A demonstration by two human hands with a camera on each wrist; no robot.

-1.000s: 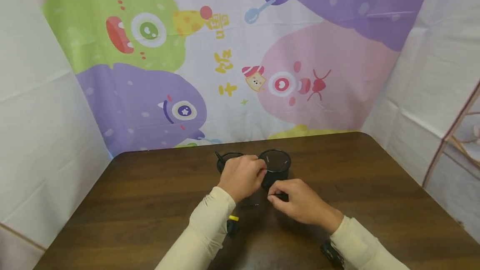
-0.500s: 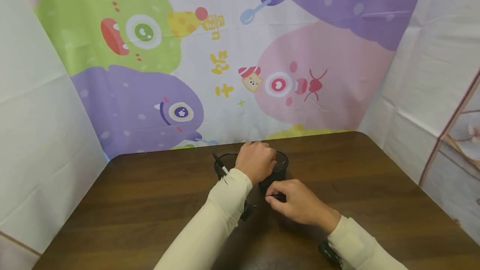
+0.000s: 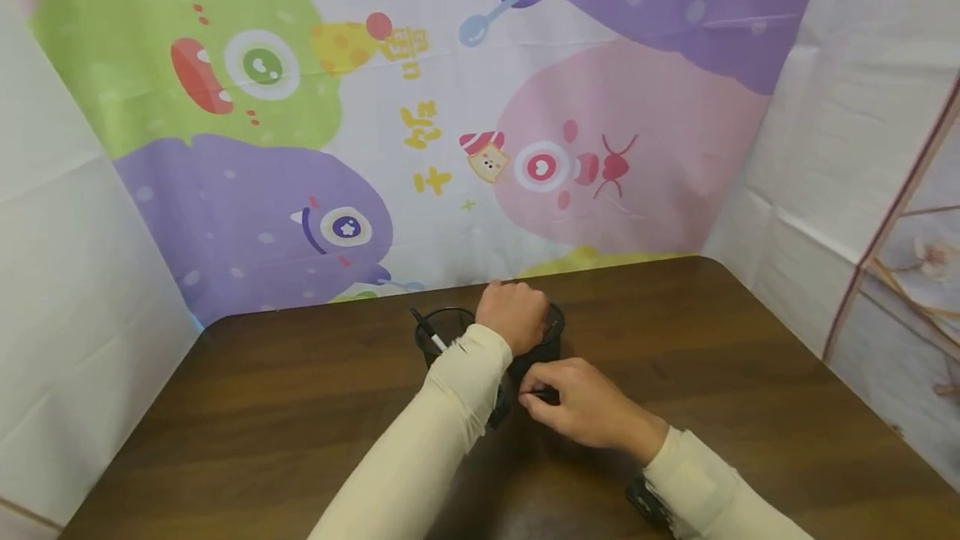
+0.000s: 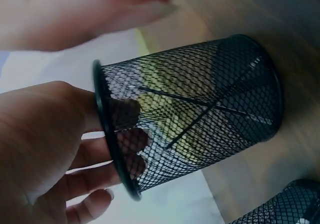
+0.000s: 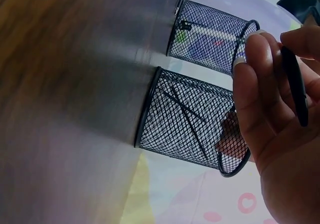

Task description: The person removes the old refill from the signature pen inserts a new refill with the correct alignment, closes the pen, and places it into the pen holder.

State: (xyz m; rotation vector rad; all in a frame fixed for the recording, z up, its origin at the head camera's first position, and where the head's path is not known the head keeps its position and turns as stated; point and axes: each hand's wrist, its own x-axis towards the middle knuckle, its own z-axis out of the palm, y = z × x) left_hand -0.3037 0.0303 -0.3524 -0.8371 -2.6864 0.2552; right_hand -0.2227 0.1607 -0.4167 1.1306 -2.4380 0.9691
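Note:
My left hand [image 3: 513, 319] reaches into the mouth of the right-hand black mesh pen holder [image 4: 187, 114]. Through the mesh its fingertips [image 4: 132, 139] show inside the rim, apart from one another, with nothing visible gripped. Two thin dark rods [image 4: 185, 98], like pen refills, lie crossed inside that holder. Just in front of the holder, my right hand [image 3: 585, 407] pinches a short black tapered pen piece [image 5: 295, 84] between thumb and fingers. A second mesh pen holder [image 5: 207, 36] stands to the left, with a black-and-white pen [image 3: 427, 327] leaning in it, partly behind my left wrist.
Both holders stand upright on a brown wooden table [image 3: 300, 423], near its back edge. A cartoon-printed cloth [image 3: 450, 257] hangs behind, and pale cloth walls rise at the sides. My left forearm [image 3: 405, 448] covers part of the table's middle.
My left hand has moved right and forward, from beside the right holder's rim into its mouth. A thin rod on the table is now hidden. The right hand keeps its pinch, nearly still.

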